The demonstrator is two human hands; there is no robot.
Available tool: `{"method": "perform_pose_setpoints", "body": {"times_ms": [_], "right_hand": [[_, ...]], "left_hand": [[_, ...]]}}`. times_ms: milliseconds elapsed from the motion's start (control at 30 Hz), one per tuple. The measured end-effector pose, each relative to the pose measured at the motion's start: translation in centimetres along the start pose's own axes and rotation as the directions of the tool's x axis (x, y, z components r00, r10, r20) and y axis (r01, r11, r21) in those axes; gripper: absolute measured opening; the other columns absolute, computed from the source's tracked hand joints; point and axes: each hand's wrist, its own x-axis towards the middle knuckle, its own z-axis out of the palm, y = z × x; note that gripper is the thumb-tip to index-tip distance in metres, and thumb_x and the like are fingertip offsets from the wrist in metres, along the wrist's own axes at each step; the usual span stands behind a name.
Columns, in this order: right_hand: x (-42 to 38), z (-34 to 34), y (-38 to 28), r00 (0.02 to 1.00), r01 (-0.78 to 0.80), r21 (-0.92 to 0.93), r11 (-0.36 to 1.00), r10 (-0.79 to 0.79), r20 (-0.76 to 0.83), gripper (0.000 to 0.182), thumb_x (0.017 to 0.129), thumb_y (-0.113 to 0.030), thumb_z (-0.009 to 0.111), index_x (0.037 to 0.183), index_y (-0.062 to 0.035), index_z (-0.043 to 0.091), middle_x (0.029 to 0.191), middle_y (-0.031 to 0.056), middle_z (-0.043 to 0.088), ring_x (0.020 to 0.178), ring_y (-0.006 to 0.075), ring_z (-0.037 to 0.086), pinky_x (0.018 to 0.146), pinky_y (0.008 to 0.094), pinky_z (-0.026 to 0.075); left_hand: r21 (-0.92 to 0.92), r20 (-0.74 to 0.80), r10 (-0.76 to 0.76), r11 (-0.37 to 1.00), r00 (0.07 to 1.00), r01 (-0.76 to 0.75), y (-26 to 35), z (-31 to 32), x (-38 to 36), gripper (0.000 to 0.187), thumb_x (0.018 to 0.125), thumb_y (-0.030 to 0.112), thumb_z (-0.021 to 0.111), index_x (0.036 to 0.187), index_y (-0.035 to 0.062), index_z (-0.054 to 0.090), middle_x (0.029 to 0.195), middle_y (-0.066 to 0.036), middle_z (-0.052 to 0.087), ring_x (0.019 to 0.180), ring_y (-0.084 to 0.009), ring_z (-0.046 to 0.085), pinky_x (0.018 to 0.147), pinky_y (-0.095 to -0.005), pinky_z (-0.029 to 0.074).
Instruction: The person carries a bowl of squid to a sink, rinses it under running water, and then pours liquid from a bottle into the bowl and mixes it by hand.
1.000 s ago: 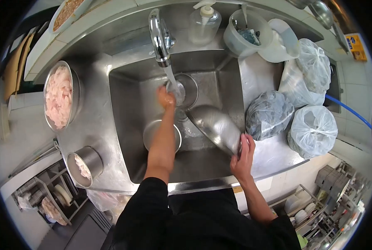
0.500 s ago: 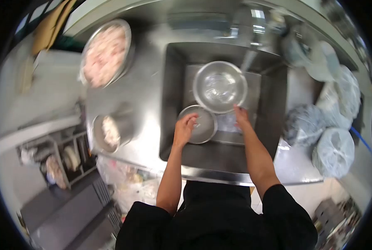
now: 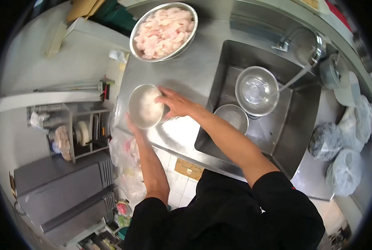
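A round metal bowl [image 3: 131, 109] with whitish contents is between my hands over the left part of the counter. My left hand [image 3: 134, 126] is against its near left side, with the fingers partly hidden by the bowl. From the right, my right hand [image 3: 174, 103] grips the wall, some fingers over the rim. Both arms reach left, away from the sink [image 3: 296, 137]. In the sink a larger metal bowl [image 3: 257, 91] takes water from the running faucet [image 3: 317, 54]. Close beside it is a flat round strainer or pan [image 3: 232, 118].
A big metal basin [image 3: 132, 41] heaped with pale raw meat pieces [image 3: 165, 33] stands at the back left of the counter [image 3: 196, 62]. Tied plastic bags [image 3: 345, 173] sit right of the sink. Below on the left are a rack [image 3: 90, 129] and plastic bags [image 3: 132, 177].
Both hands have left the sink and moved left to the bowl with whitish contents, taking hold of it. The head view has shifted left. The two vessels stay in the sink.
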Motion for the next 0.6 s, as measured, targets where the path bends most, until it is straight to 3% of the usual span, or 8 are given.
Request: {"method": "perform_pose_setpoints", "body": {"times_ms": [100, 200, 300, 333, 367, 467, 533, 600], "right_hand": [[-2.1, -0.7, 0.7, 0.988, -0.042, 0.278, 0.96, 0.082, -0.131, 0.048, 0.052, -0.025, 0.086, 0.081, -0.0043, 0.054, 0.134, 0.0193, 0.04, 0.116, 0.038, 0.045, 0.093, 0.0396, 0.041], [-9.7, -5.2, -1.1, 0.937, -0.114, 0.27, 0.956, 0.193, -0.29, 0.047, 0.051, -0.026, 0.086, 0.08, -0.0059, 0.055, 0.117, 0.0174, 0.051, 0.107, 0.0366, 0.051, 0.089, 0.041, 0.042], [-19.1, -9.4, -2.1, 0.758, -0.339, 0.42, 0.842, 0.509, -0.407, 0.044, 0.057, -0.026, 0.084, 0.078, -0.0076, 0.051, 0.081, 0.0029, 0.055, 0.08, 0.0177, 0.053, 0.072, 0.0308, 0.044], [-22.3, -10.0, -1.4, 0.647, -0.379, 0.595, 0.709, 0.662, -0.377, 0.042, 0.059, -0.026, 0.083, 0.078, -0.0081, 0.05, 0.074, -0.0008, 0.052, 0.074, 0.0122, 0.052, 0.068, 0.0274, 0.043], [-24.8, -11.7, -1.3, 0.569, -0.372, 0.667, 0.646, 0.726, -0.386, 0.039, 0.063, -0.027, 0.082, 0.077, -0.0082, 0.05, 0.074, -0.0015, 0.051, 0.072, 0.0099, 0.05, 0.066, 0.0255, 0.043], [-28.7, -14.4, 2.1, 0.376, -0.361, 0.797, 0.484, 0.858, -0.351, 0.035, 0.07, -0.03, 0.078, 0.079, -0.0072, 0.053, 0.076, -0.0007, 0.052, 0.071, 0.0085, 0.051, 0.061, 0.0242, 0.043], [-30.0, -15.8, 5.8, 0.228, -0.441, 0.835, 0.33, 0.941, -0.251, 0.044, 0.077, -0.042, 0.071, 0.092, -0.0021, 0.059, 0.082, 0.005, 0.06, 0.075, 0.013, 0.056, 0.057, 0.0283, 0.046], [-29.7, -17.0, 8.4, 0.11, -0.614, 0.761, 0.209, 0.978, -0.18, 0.072, 0.072, -0.058, 0.068, 0.11, 0.0025, 0.059, 0.101, 0.0162, 0.062, 0.088, 0.0247, 0.061, 0.066, 0.0377, 0.054]], "left_hand": [[-0.173, -0.048, -0.115, 0.979, 0.992, 0.105, 2.8, 7.9, -4.6, 0.065, 0.096, 0.05, 0.025, 0.135, -0.0002, 0.037, 0.134, -0.016, 0.042, 0.119, -0.032, 0.047, 0.099, -0.0434, 0.041], [-0.103, 0.149, -0.223, 0.965, 0.963, 0.239, 3.4, 14.3, -8.6, 0.07, 0.094, 0.057, 0.024, 0.14, 0.0041, 0.03, 0.14, -0.015, 0.038, 0.127, -0.0313, 0.039, 0.105, -0.044, 0.033], [0.42, 0.427, -0.271, 0.904, 0.863, 0.076, 1.5, 21.8, -10.5, 0.076, 0.091, 0.057, 0.037, 0.143, 0.0036, 0.023, 0.144, -0.014, 0.032, 0.131, -0.0272, 0.032, 0.108, -0.0398, 0.027], [0.483, 0.625, -0.13, 0.839, 0.77, -0.25, -2.2, 22.4, -9.6, 0.08, 0.088, 0.053, 0.049, 0.144, 0.0036, 0.021, 0.144, -0.015, 0.03, 0.133, -0.0265, 0.029, 0.109, -0.0371, 0.023], [0.378, 0.757, -0.227, 0.917, 0.613, -0.127, -0.9, 27.7, -10.7, 0.085, 0.084, 0.052, 0.055, 0.144, 0.0045, 0.019, 0.145, -0.016, 0.026, 0.135, -0.0269, 0.023, 0.11, -0.0357, 0.018], [0.399, 0.797, -0.387, 0.914, 0.463, 0.077, -10.3, 33.1, -9.4, 0.092, 0.084, 0.064, 0.048, 0.147, 0.0097, 0.009, 0.151, -0.015, 0.011, 0.139, -0.0265, 0.012, 0.112, -0.0368, 0.011], [0.556, 0.647, -0.599, 0.794, 0.471, 0.245, -14.5, 35.8, -8.3, 0.086, 0.085, 0.065, 0.044, 0.146, 0.0126, 0.015, 0.15, -0.017, 0.016, 0.136, -0.0293, 0.021, 0.109, -0.0437, 0.021], [0.683, 0.468, -0.862, 0.493, 0.195, 0.54, -18.4, 36.6, -5.1, 0.082, 0.083, 0.07, 0.041, 0.144, 0.017, 0.023, 0.145, -0.016, 0.028, 0.128, -0.0342, 0.035, 0.1, -0.0533, 0.033]]}}
